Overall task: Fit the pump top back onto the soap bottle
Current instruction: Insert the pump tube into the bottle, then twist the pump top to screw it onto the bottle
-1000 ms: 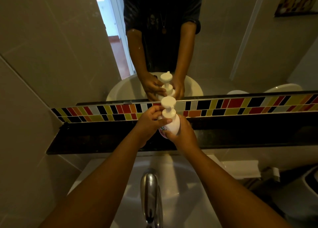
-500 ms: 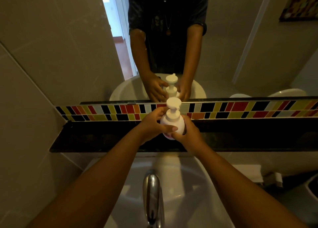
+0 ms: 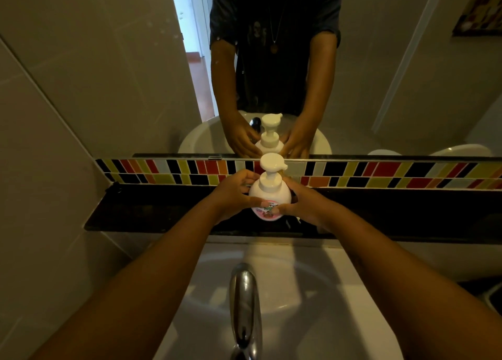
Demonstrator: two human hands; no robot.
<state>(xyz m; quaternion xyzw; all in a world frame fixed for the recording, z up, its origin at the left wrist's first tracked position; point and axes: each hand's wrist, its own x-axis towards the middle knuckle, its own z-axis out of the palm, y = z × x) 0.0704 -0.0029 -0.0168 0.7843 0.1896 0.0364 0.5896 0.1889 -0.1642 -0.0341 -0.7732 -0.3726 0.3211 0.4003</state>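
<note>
Soap bottle (image 3: 269,196): you see it round, white, pink-labelled, upright on the dark shelf (image 3: 152,213).
Pump top (image 3: 271,169): white, seated on its neck.

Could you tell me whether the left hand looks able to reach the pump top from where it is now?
Probably yes: the left hand rests on the soap bottle just below the pump top, with nothing between them.

Dim, warm-toned overall. Brightest at the doorway (image 3: 187,47) reflected far left in the mirror (image 3: 407,74). Soft glare on the near tap (image 3: 244,300) and pale basin (image 3: 339,291); arm shadows across it. Dark, detail-poor shelf (image 3: 407,213). Straight lines bowed toward the edges; slight softness throughout.
</note>
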